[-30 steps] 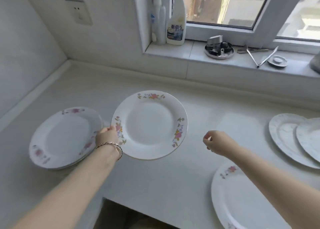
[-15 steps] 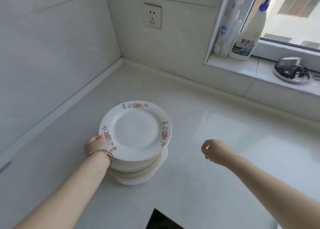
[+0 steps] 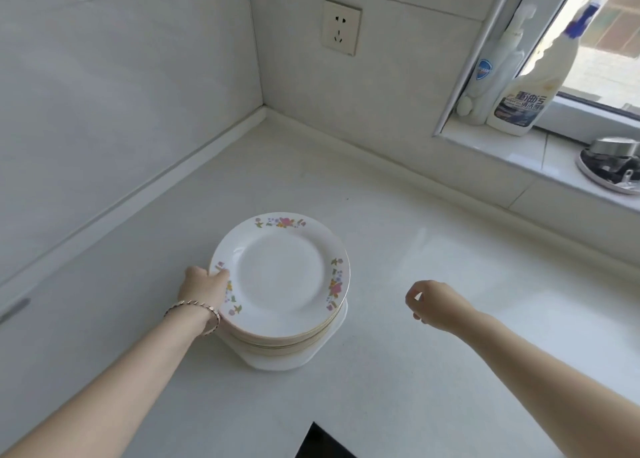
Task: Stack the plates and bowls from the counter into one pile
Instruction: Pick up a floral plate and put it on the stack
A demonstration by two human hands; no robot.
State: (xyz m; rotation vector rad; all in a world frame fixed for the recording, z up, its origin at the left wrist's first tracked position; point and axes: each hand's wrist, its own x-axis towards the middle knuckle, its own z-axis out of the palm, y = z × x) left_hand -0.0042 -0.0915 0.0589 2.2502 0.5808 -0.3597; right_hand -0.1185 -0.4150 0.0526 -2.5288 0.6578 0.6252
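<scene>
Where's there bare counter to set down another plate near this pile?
Bare counter lies right of the plate pile, up to the sill wall, past the right hand. Another bare patch runs behind the pile to the wall corner. Left is crowded: the left hand grips the top plate.

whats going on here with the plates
A person is stacking dishes on a white counter. Their left hand grips the near-left rim of a floral plate that lies on top of the pile near the wall corner. The right hand hovers over the counter to the right of the pile, fingers loosely curled, holding nothing. Cleaning bottles stand on the window sill.
</scene>
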